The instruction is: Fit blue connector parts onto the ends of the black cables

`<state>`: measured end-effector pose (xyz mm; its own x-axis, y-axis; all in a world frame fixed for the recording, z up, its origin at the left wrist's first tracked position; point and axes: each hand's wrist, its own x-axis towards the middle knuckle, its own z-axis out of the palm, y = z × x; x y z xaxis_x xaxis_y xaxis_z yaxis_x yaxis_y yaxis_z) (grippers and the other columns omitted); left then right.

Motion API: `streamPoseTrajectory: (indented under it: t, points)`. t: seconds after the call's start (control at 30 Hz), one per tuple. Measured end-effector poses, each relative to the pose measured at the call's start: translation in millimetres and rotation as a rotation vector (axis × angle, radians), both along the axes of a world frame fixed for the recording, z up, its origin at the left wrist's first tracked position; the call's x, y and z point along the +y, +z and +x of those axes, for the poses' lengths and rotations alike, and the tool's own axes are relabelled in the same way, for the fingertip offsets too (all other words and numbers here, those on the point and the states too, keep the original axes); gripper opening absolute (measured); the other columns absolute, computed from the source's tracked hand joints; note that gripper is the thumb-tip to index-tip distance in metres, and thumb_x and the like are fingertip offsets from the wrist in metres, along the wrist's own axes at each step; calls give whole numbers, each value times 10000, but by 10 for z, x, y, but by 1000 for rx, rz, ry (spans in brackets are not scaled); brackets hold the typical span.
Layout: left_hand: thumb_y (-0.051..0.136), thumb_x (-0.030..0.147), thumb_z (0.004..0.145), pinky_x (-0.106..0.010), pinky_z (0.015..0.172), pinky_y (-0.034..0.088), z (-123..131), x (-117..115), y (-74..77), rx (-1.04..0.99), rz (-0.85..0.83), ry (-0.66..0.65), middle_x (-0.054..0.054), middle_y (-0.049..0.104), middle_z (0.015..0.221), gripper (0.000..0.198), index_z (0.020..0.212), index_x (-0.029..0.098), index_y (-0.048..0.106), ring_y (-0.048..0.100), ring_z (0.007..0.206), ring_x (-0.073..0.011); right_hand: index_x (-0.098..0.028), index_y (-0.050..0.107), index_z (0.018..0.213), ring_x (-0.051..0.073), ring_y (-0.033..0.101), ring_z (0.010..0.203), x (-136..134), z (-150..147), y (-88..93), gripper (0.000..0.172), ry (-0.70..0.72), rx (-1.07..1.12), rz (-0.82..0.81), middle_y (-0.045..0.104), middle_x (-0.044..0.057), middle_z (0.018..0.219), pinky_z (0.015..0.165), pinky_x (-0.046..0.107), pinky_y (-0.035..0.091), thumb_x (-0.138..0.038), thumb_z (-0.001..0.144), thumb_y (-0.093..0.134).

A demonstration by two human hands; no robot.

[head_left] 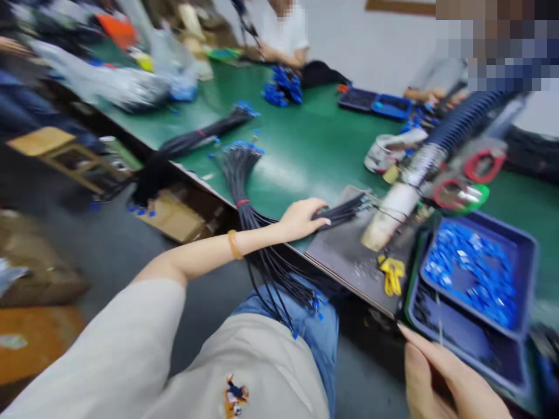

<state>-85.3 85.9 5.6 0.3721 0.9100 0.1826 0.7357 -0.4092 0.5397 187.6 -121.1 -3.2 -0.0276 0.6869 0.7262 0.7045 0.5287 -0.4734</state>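
My left hand (303, 221) is closed around a bundle of black cables (343, 213), whose bare ends lie over a grey board at the table edge. Beside that forearm, a second bundle of black cables (238, 174) with blue ends and a red tie lies on the table; black cables with blue tips also hang over my lap. At the lower right, my right hand (445, 378) is pinched near the table's edge, in front of the trays. What its fingers hold, if anything, is too blurred to make out.
A blue tray of small blue connectors (469, 273) sits on another tray (502, 372). A ribbed hose with a white nozzle (386, 215) slants over the board (323, 250), near a yellow cutter (392, 274). Scissors (463, 180) stand behind. Other people sit across the green table (297, 151).
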Motion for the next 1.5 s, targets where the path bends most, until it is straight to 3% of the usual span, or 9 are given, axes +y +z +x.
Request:
streamPoseTrajectory:
  t: [0.17, 0.43, 0.7, 0.93, 1.03, 1.13, 1.2, 1.27, 1.5]
  points:
    - [494, 310, 980, -382, 903, 483, 134, -134, -75, 159, 415, -185, -106, 696, 1069, 301, 1143, 154, 694, 598, 1008, -242, -299, 730, 1069, 89, 560, 521, 184, -303, 269, 295, -121, -138, 8, 614, -65, 603, 524, 242, 453, -142, 820, 731]
    - [472, 245, 957, -312, 663, 474, 252, -245, -50, 426, 298, -173, -98, 674, 921, 283, 996, 119, 723, 649, 755, -214, -263, 725, 1038, 73, 451, 452, 227, -398, 269, 208, -135, -78, 28, 548, -68, 541, 480, 233, 386, -164, 862, 680]
    - [570, 267, 894, -289, 717, 479, 188, -193, -100, -145, 152, -60, -74, 726, 856, 231, 863, 129, 754, 654, 759, -172, -283, 740, 1035, 118, 596, 522, 202, -342, 244, 234, -197, -115, 68, 646, -48, 595, 501, 262, 453, -160, 840, 703]
    - [631, 244, 829, -211, 510, 433, 154, 70, 163, -933, -82, 182, 53, 512, 507, 111, 750, 173, 602, 496, 466, -84, -281, 754, 1029, 166, 655, 566, 147, -284, 223, 251, -237, -85, 123, 704, -25, 653, 519, 301, 486, -148, 819, 721]
    - [682, 246, 815, -180, 419, 345, 90, -84, 473, -1033, -223, -51, 64, 498, 487, 71, 840, 180, 676, 413, 395, -58, -279, 762, 1037, 166, 652, 554, 166, -276, 229, 276, -243, -37, 156, 701, -27, 646, 516, 301, 489, -134, 803, 733]
    - [731, 228, 781, -223, 468, 422, 84, -360, 772, -664, -690, -658, -19, 670, 607, 133, 895, 186, 785, 564, 477, -115, -282, 763, 1057, 161, 641, 546, 213, -290, 271, 306, -256, 17, 210, 710, -25, 657, 531, 303, 502, -108, 810, 713]
    - [685, 211, 819, -248, 506, 456, 147, -547, 848, -467, -972, -1043, -55, 699, 638, 163, 925, 193, 808, 619, 534, -153, -271, 766, 1053, 163, 640, 548, 235, -297, 310, 287, -274, 40, 270, 715, -16, 668, 548, 313, 518, -115, 821, 701]
    - [651, 180, 834, -233, 508, 441, 239, -712, 784, -437, -1137, -1152, -48, 663, 595, 145, 846, 177, 796, 589, 520, -134, -258, 768, 1043, 163, 634, 537, 235, -290, 346, 255, -282, 47, 321, 714, -10, 671, 547, 320, 523, -138, 829, 699]
    - [700, 371, 828, -153, 384, 229, 344, -1057, 59, -989, -1143, -221, 6, 634, 591, 268, 896, 114, 665, 364, 379, -15, -257, 757, 1058, 157, 602, 502, 207, -287, 365, 242, -226, 17, 315, 682, -15, 625, 495, 313, 477, -162, 856, 663]
